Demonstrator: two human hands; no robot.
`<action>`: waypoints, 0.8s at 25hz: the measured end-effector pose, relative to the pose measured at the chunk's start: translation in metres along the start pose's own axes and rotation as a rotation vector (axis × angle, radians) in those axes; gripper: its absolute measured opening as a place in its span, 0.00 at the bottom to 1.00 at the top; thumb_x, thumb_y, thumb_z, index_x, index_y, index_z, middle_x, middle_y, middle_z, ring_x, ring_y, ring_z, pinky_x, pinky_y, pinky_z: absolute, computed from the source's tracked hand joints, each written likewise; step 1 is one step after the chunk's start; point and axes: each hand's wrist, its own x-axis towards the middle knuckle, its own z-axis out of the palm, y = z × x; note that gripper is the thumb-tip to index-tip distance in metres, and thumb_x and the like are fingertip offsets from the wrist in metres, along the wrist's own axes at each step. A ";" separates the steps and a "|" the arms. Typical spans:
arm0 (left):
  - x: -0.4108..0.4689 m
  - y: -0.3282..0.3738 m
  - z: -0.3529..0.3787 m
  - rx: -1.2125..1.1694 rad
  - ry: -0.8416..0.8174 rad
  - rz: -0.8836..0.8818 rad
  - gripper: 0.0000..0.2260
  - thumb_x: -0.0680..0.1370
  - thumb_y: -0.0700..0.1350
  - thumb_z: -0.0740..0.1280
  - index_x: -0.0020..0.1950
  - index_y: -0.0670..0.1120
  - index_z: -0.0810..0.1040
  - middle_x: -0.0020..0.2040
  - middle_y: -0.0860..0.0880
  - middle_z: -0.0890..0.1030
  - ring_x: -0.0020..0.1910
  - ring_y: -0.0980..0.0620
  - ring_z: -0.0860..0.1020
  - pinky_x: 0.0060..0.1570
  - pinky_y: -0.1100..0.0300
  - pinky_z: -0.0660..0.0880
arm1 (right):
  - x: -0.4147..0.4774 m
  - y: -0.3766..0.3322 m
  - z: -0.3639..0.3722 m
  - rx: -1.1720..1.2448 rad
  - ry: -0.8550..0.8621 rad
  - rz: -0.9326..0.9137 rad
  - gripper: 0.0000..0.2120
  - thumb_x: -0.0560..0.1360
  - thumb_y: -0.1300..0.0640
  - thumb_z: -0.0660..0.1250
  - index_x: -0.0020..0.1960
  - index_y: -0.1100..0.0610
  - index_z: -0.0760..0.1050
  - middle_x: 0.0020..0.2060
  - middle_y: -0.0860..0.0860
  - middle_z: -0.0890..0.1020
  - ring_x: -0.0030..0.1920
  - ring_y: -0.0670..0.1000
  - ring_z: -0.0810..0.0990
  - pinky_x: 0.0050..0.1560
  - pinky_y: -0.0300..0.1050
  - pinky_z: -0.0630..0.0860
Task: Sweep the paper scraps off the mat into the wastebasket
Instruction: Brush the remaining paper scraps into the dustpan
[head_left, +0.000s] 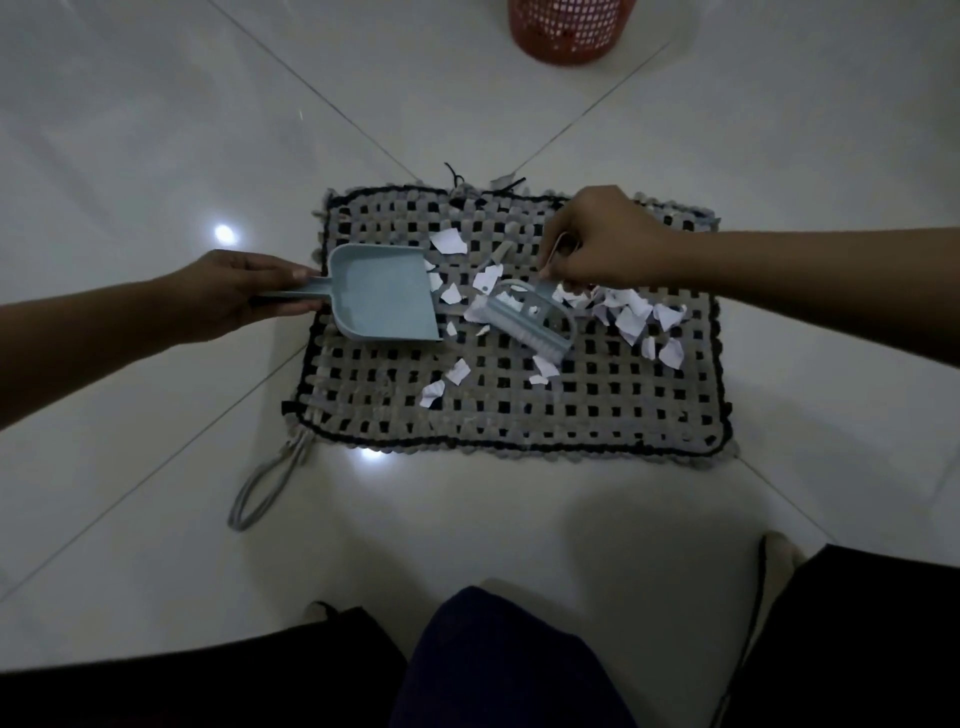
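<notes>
A woven grey-and-black mat (519, 410) lies on the white tiled floor. White paper scraps (631, 317) are scattered over its middle and right part. My left hand (244, 291) grips the handle of a pale blue dustpan (382, 296), which rests on the mat's left side with its mouth facing right and nothing in it. My right hand (597, 241) holds the handle of a small blue brush (530, 325), its bristles down on the mat among the scraps, just right of the dustpan. A red mesh wastebasket (569, 28) stands at the far top, cut off by the frame.
A grey cord loop (265, 486) trails off the mat's near left corner. Loose dark threads (462, 179) stick out at the mat's far edge. My knees and dark clothing (498, 665) fill the bottom of the view. White floor tiles surround the mat.
</notes>
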 end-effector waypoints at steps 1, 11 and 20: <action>0.001 0.000 -0.004 0.002 0.009 -0.005 0.11 0.76 0.36 0.62 0.41 0.40 0.84 0.46 0.44 0.85 0.46 0.48 0.84 0.43 0.64 0.79 | 0.000 -0.008 0.004 0.045 -0.021 -0.009 0.06 0.72 0.66 0.68 0.46 0.65 0.82 0.39 0.59 0.85 0.27 0.41 0.80 0.36 0.41 0.83; -0.002 -0.004 -0.042 -0.045 0.118 0.040 0.10 0.76 0.37 0.64 0.41 0.40 0.85 0.47 0.44 0.85 0.49 0.46 0.83 0.47 0.62 0.79 | 0.018 -0.041 0.061 0.044 -0.056 -0.026 0.07 0.70 0.68 0.67 0.44 0.67 0.83 0.35 0.58 0.84 0.22 0.35 0.76 0.27 0.27 0.75; 0.000 -0.002 -0.040 -0.051 0.114 0.001 0.08 0.73 0.37 0.65 0.39 0.40 0.85 0.45 0.44 0.85 0.47 0.47 0.84 0.45 0.63 0.80 | 0.012 -0.048 0.020 0.052 -0.167 -0.090 0.05 0.72 0.65 0.69 0.45 0.63 0.82 0.35 0.54 0.84 0.26 0.42 0.80 0.27 0.29 0.76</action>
